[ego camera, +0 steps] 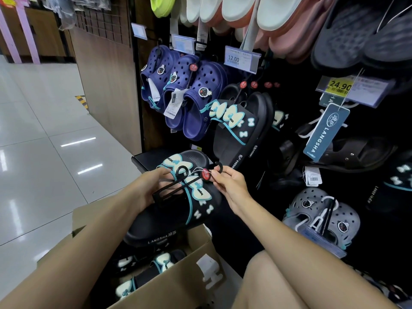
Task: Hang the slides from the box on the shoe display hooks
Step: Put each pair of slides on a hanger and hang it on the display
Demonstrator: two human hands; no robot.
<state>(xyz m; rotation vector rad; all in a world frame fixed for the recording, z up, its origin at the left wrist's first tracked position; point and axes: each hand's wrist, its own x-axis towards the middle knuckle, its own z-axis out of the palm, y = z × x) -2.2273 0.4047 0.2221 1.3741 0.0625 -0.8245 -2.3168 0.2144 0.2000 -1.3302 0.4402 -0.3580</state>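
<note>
I see the pair of black slides (178,210) held above the open cardboard box (178,275), just in front of the display wall. My left hand (151,186) grips the pair from the left side, fingers curled over the strap near the pale bows; the thumb is hidden behind the shoe. My right hand (229,184) pinches the black plastic hanger (178,181) at its hook end, beside the round red tag (206,174). How the hanger is fastened to the slides I cannot make out, since its lower bar runs under my left fingers.

More slides of the same kind lie in the box (142,273), dark and partly covered by the held pair and the box flap, so I cannot count them. On the wall just above, one matching pair (240,130) hangs already, with further pairs behind it lost in shadow. Navy clogs (191,94) hang to its left, grey clogs (321,219) lower right. The pale and pink shoes (256,16) along the top are cut off by the frame edge. A price label reading 12.00 (239,58) is legible; the small print on it is not.
</note>
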